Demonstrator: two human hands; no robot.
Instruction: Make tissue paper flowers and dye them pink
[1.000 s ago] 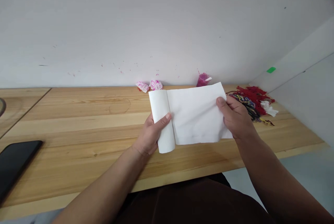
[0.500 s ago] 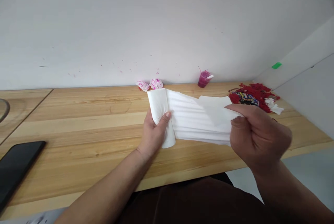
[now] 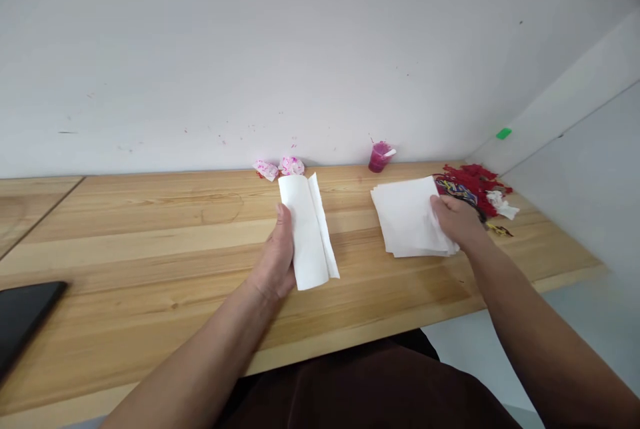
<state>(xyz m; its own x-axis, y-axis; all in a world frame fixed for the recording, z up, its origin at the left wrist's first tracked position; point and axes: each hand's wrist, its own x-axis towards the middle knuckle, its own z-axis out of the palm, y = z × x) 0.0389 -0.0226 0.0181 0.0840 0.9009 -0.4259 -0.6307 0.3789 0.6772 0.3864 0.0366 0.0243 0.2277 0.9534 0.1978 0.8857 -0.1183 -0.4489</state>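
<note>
My left hand (image 3: 279,252) is closed around a white roll of paper towel (image 3: 306,232), with its thumb along the left side and the fingers hidden behind. A short loose flap hangs along the roll's right edge. On the right, my right hand (image 3: 457,219) pinches the right edge of several torn-off sheets of paper towel (image 3: 413,219), which overlap in a slightly uneven stack. The sheets are over the wooden table; whether they touch it I cannot tell.
Two pink-stained crumpled tissues (image 3: 291,165) lie against the wall. A purple-stained cup (image 3: 380,157) with a white stick stands at the back. Red threads (image 3: 475,182), coloured cords (image 3: 457,192) and a white crumpled tissue (image 3: 501,204) lie at right. A black phone (image 3: 30,312) lies at left.
The stretch of paper between my hands has come apart from the roll. My right hand has moved away and lower with the sheets. The view has shifted slightly.
</note>
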